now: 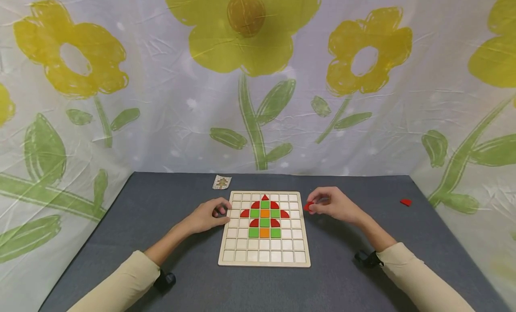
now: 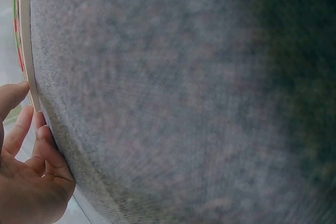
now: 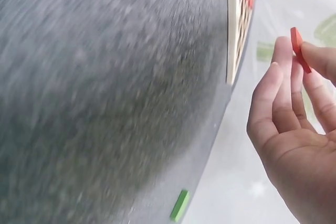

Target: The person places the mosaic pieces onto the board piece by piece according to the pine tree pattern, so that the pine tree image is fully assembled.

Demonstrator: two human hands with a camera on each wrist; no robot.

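Observation:
A square wooden grid board lies flat on the table, with red, green and orange pieces set in some of its cells. My left hand rests at the board's left edge. In the left wrist view the thumb and fingertips of that hand touch the board's side. Just off the board's right edge, my right hand pinches a small red tile between thumb and fingers. In the right wrist view the red tile is seen edge-on, clear of the table.
Another red tile lies at the far right of the dark table. Behind the board is a small patterned card. The right wrist view shows a green block near the table's edge. Flower-printed cloth encloses the table.

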